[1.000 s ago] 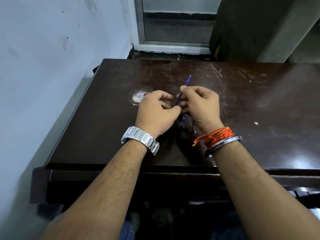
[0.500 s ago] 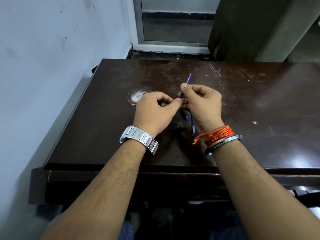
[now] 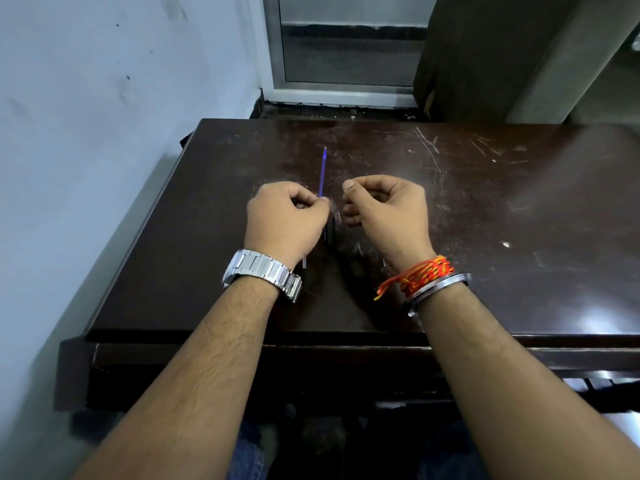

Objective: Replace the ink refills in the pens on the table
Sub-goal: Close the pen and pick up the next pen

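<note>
Head view: a dark brown bench [image 3: 519, 220], scratched and scuffed toward its far edge, stands with its left side against a pale wall [image 3: 104, 133]. Beyond the bench's far edge are a metal-framed pane [image 3: 346, 46] and a dark panel [image 3: 467, 57].

Half a second ago the two hands were touching over the bench's middle, both at the blue refill [image 3: 322, 171], which leaned to the right. Now they have parted, and the refill stands nearly straight, its tip pointing to the bench's far edge.

The left hand [image 3: 287, 220], a steel watch [image 3: 259, 271] on its wrist, pinches the refill's lower end between thumb and forefinger; the other fingers are curled under. The right hand [image 3: 384, 213] — red-and-yellow threads [image 3: 426, 271] and a metal bangle [image 3: 440, 289] at the wrist — hangs just beside it over the bench, fingers clenched, thumb against forefinger. Whether it holds anything cannot be told. A dark blurred shape [image 3: 329, 230] lies between the hands.
</note>
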Demonstrator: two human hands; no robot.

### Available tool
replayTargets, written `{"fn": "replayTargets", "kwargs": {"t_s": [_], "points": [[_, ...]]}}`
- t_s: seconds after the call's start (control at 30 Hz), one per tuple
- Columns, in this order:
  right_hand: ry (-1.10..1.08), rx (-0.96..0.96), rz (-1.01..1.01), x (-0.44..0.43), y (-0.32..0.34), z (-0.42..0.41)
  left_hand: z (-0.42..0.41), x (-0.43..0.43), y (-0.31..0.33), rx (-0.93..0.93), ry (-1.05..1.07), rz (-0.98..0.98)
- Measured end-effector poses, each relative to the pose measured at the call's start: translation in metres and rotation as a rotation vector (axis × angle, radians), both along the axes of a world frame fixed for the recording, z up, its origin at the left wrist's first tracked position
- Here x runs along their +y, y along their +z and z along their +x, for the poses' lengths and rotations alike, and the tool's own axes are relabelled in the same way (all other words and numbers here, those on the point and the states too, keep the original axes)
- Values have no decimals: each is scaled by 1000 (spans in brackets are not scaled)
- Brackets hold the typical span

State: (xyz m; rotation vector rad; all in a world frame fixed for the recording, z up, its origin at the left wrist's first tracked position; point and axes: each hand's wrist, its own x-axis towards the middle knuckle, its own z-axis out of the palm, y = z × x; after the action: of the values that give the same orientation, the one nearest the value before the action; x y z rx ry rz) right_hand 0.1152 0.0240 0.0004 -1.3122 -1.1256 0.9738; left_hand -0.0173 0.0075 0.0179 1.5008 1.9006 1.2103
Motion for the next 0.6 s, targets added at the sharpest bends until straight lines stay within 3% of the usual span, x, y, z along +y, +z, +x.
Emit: {"fn": "replayTargets", "kwargs": {"t_s": [0.27, 0.6], "points": [[-67, -175, 33, 0, -1, 2, -33, 4, 1, 154, 193, -166], [-79, -247, 35, 1, -2, 3, -33, 3, -5, 281, 87, -437]]}}
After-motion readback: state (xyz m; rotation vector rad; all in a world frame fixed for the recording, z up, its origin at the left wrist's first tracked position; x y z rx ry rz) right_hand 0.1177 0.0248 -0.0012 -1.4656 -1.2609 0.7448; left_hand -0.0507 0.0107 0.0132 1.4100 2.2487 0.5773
